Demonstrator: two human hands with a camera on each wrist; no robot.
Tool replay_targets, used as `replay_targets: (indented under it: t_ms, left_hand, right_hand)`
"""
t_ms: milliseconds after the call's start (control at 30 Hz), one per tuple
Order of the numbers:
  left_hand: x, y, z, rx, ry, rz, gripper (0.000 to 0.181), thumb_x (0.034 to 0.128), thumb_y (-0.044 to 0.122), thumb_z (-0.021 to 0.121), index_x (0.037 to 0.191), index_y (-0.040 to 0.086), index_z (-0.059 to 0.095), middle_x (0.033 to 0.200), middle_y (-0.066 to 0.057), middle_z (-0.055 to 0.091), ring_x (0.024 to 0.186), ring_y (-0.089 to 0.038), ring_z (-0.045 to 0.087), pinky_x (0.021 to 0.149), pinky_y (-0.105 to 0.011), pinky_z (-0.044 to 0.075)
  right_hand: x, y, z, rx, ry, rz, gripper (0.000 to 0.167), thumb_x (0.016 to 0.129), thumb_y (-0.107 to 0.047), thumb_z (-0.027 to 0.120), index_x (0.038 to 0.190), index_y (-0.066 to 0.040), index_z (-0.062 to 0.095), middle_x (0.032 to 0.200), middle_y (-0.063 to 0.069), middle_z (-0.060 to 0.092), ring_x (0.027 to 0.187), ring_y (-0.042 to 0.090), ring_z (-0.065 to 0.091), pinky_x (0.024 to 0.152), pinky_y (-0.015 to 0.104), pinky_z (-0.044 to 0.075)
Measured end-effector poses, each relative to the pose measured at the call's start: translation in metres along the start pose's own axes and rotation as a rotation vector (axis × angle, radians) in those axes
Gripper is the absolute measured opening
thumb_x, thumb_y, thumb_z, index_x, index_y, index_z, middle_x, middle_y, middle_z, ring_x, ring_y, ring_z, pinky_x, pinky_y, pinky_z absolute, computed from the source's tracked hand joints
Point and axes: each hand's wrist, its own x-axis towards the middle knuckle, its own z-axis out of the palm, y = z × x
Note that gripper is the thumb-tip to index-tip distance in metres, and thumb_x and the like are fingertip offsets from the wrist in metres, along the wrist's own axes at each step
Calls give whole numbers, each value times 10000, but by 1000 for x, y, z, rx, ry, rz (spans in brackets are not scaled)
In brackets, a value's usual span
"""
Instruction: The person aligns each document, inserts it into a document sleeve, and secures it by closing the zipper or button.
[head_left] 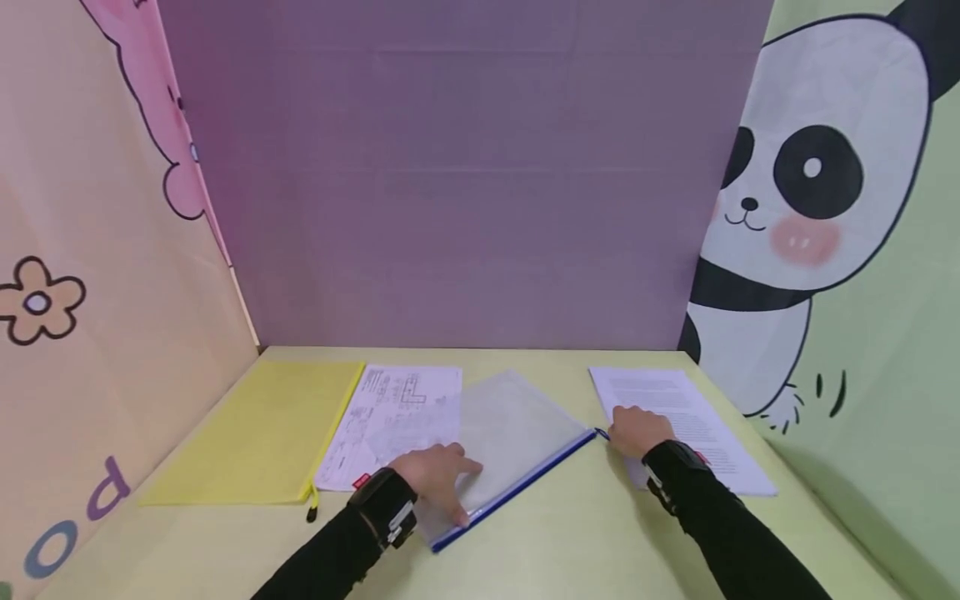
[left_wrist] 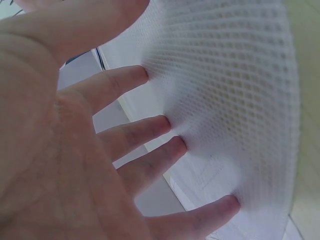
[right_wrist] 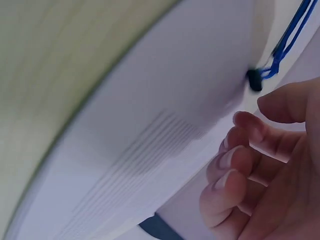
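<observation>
A translucent mesh zip pouch [head_left: 517, 417] with a blue zipper edge [head_left: 517, 490] lies slanted at the middle of the table. My left hand [head_left: 438, 477] rests on its left part; in the left wrist view the straight, spread fingertips [left_wrist: 177, 145] press into the mesh [left_wrist: 225, 95]. By the pouch's right corner is my right hand [head_left: 640, 431], over printed sheets [head_left: 701, 425]. Its fingers are loosely bent, and the right wrist view shows thumb and index finger apart with nothing between them. Just beyond the thumb tip hangs the dark zipper pull [right_wrist: 255, 80] on its blue cord.
A yellow zip pouch [head_left: 255, 433] lies at the left of the table [head_left: 555, 554]. Beside it is a sheet with handwriting and diagrams [head_left: 408, 400], partly under the mesh pouch. A purple panel [head_left: 480, 183] stands behind, with decorated walls on both sides.
</observation>
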Motion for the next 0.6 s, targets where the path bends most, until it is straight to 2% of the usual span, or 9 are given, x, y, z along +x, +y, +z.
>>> replay_targets:
  t_ms: [200,333,467,600]
  left_hand:
    - [0,1,0,8,-5,-4,755,748,461,872,1435,328,590,1414,-33,547,1211,-239,528,977,-507,492]
    - [1,2,0,8,-8,-9,753,750,464,871,1436,338,587,1419,-27,543,1206,-234,526,970,-501,495]
    - [0,0,0,9,-4,-15,757,746,466,871,1436,338,586,1418,-29,545,1215,-241,528,972,-507,494]
    - [2,0,1,6,-8,-14,765,749,468,868,1444,336,578,1435,-32,535,1248,-253,519,983,-520,488]
  right_hand:
    - [-11,20,-7,62,16,23,262,955,-118,485,1117,63,587,981,269,655,899,476,656,713,611,525]
    - [-17,46,-5,69,36,69,336,948,-92,464,1207,113,530,986,302,638,873,468,649,699,606,517]
    - [-22,78,3,87,39,168,413,948,-97,461,1266,166,467,1052,374,582,935,542,594,738,646,495]
    - [-34,109,6,114,39,296,445,948,-129,482,1241,201,428,1103,451,493,1037,650,486,793,706,468]
